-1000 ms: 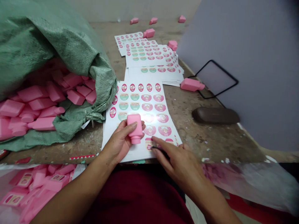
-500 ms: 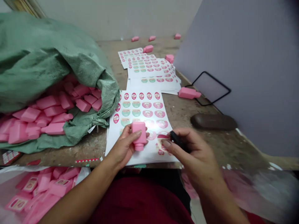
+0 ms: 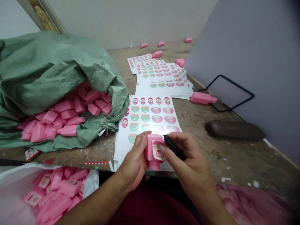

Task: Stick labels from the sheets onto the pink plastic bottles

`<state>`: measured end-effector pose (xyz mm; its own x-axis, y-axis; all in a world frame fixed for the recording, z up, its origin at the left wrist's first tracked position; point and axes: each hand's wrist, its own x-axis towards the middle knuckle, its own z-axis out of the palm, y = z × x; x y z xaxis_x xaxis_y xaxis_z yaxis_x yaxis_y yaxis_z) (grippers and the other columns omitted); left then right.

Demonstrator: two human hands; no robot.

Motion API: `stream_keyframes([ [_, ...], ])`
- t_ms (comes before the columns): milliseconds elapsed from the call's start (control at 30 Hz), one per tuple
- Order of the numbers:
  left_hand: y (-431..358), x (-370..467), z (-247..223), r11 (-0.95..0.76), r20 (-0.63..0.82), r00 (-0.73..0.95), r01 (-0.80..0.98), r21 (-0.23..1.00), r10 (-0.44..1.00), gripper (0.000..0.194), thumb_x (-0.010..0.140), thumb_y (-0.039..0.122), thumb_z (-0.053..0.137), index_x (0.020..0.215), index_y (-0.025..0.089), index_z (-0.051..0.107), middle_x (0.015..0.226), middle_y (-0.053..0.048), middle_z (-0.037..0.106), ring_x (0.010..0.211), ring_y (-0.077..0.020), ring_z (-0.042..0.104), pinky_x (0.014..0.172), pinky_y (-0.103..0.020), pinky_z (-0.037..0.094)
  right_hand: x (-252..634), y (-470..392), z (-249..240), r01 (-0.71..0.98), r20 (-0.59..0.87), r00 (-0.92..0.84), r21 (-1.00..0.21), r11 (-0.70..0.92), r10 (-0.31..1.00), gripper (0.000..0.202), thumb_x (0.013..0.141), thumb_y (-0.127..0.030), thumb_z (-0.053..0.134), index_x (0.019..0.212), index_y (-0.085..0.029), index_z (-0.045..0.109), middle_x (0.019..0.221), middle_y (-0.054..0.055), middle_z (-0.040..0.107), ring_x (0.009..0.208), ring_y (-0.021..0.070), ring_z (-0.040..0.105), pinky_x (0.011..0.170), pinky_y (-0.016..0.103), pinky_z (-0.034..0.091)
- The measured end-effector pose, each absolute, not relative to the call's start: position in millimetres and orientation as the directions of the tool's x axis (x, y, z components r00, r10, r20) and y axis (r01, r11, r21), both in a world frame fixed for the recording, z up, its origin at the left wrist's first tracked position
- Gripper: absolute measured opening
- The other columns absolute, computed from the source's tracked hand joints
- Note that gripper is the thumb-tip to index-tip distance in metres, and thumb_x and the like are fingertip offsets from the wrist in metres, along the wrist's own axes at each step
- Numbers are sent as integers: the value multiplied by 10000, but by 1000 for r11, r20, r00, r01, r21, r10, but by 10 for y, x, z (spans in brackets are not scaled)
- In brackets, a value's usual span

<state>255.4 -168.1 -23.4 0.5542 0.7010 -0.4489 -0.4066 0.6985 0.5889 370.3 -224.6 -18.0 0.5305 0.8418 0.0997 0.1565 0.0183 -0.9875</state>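
Now hands (image 3: 164, 156) press sticker (image 3: 158, 152) – prob. – on bottle (image 3: 151, 154).

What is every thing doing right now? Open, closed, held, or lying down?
Left hand: gripping the pink bottle.
Pink bottle: held neck down, sticker on it.
Right hand: pressing the sticker, holding a black tool.
Green sack: open, bottles spilling out.
Sticker sheet: flat, partly used.
Dark case: closed.
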Motion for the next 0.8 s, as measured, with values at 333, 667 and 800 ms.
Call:
stream_keyframes([
  [333, -1678, 2536, -285, 653, -419, 547, -350, 671, 724, 311, 928, 459, 581, 1160, 253, 557, 1114, -24, 654, 1079, -185, 628, 965, -313, 468, 3700, -2218, -201, 196, 99, 512, -981, -4, 853, 143, 797, -268, 690, 909, -249, 603, 799, -23, 668, 723, 150, 629, 662, 257, 496],
  [667, -1737, 2508, -260, 589, -368, 566, -273, 760, 738, 472, 874, 385, 682, 1265, 274, 440, 1092, -23, 671, 1013, -163, 634, 899, -291, 462, 3689, -2240, -178, 475, 259, 471, -880, 5, 843, 82, 853, -239, 627, 933, -250, 611, 781, -27, 690, 671, 150, 633, 613, 244, 470],
  [800, -1755, 2496, -270, 525, -321, 546, -268, 808, 774, 505, 867, 331, 699, 1288, 280, 425, 1087, -25, 671, 981, -149, 634, 880, -277, 467, 3746, -2246, -208, 799, 493, 358, -601, 13, 793, 101, 902, -282, 589, 965, -234, 652, 801, 17, 730, 621, 183, 611, 580, 291, 423],
])
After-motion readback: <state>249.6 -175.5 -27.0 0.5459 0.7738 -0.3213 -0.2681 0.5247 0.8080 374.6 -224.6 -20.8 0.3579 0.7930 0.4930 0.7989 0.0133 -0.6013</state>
